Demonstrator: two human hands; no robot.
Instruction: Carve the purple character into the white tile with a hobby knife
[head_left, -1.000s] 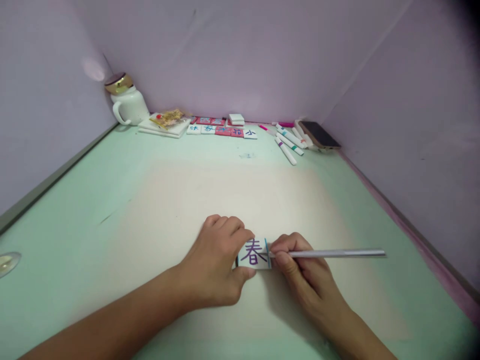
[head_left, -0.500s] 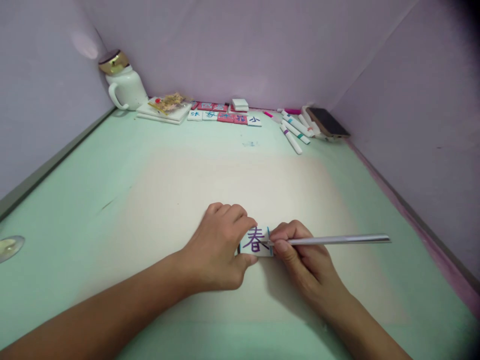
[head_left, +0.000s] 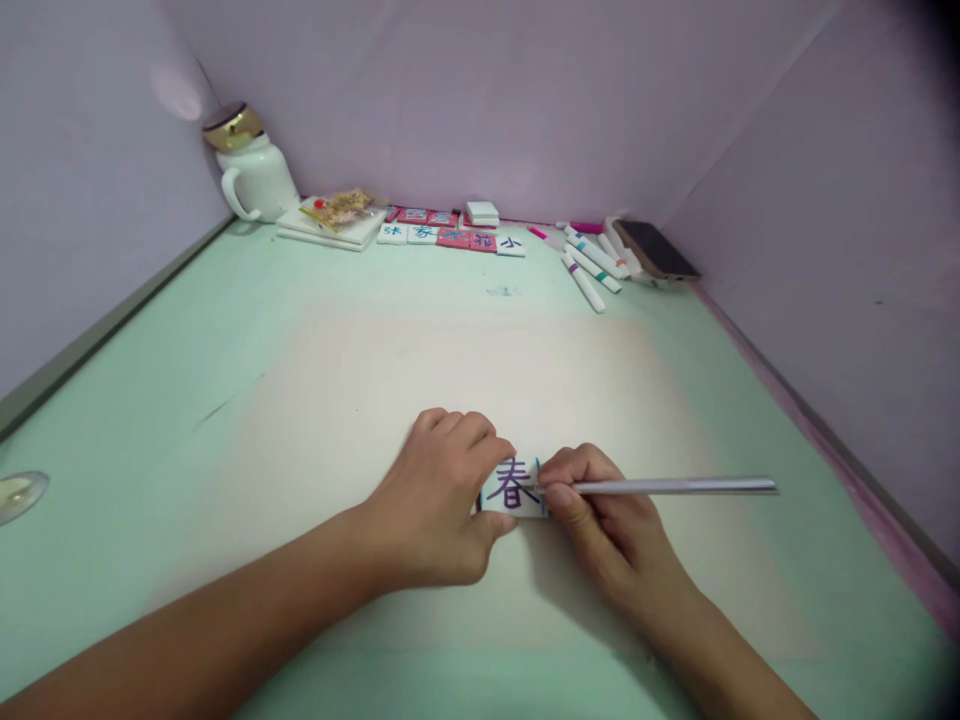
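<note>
A small white tile [head_left: 491,495] bears a purple Chinese character and has blue lines along its sides. My left hand [head_left: 446,495] grips it from the left, with fingers at its top edge and the thumb at the lower edge. In my right hand [head_left: 600,510] is a slim silver carving knife [head_left: 675,486], pinched near its tip. Its long handle points right, nearly level. The thin tip meets the right part of the character, though the fingers partly cover that end.
Farther back lie rows of white and red character tiles [head_left: 454,238], a stack of white blocks [head_left: 481,212], several markers [head_left: 583,283] and a phone [head_left: 656,248]. A white mug [head_left: 259,180] and white pads [head_left: 322,237] stand back left. A clear oval dish [head_left: 22,493] sits at the left edge.
The view has shifted very slightly. The knife tip stays near the right side of the character, and both hands keep their hold.
</note>
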